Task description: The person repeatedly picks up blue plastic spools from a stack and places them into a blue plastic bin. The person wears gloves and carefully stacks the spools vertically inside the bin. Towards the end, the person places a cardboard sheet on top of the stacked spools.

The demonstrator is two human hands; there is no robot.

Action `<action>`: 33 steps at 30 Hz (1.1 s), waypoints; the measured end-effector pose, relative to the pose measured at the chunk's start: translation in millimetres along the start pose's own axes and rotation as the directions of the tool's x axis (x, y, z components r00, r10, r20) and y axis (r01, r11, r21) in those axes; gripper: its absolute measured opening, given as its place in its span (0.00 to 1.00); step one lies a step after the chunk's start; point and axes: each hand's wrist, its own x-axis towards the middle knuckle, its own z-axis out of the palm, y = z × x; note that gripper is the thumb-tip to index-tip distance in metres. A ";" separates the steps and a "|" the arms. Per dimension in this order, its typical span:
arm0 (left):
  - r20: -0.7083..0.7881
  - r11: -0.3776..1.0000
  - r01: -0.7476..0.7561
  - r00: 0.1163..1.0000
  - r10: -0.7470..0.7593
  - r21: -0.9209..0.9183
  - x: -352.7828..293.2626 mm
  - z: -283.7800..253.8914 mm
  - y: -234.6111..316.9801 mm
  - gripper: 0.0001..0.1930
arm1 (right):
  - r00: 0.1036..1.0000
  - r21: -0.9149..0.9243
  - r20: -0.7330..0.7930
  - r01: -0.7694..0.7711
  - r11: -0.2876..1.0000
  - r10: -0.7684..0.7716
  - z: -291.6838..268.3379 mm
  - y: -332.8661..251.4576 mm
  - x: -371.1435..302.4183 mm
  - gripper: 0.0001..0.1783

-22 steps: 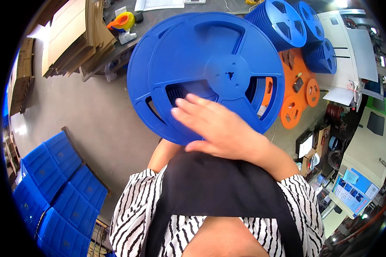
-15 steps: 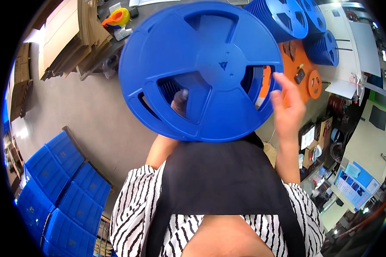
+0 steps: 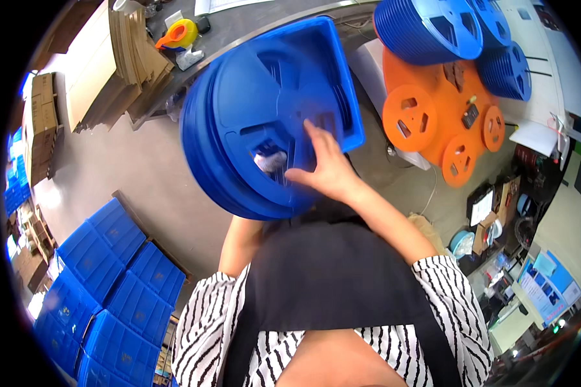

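Before the apron [image 3: 332, 277], in the head view, the blue reels [image 3: 235, 103] overlapped a blue bin [image 3: 354, 132], the right hand [image 3: 332, 170] hovering or resting over them with fingers apart, the left hand's hidden grip untellable, so firm support from below seemed wise.

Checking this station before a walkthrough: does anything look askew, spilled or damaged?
The cardboard sheets at upper left look untidy: their edges jut out unevenly. The blue reels by the right hand also look fanned rather than flush, though the tilt may exaggerate that. I see no spill or damage; blur hides fine detail.
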 end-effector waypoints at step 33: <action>-0.534 0.952 0.229 0.841 -0.089 0.202 109.6 -253.3 -20.3 0.48 | 0.631 0.612 0.420 -0.728 0.310 0.652 84.0 286.3 27.6 0.42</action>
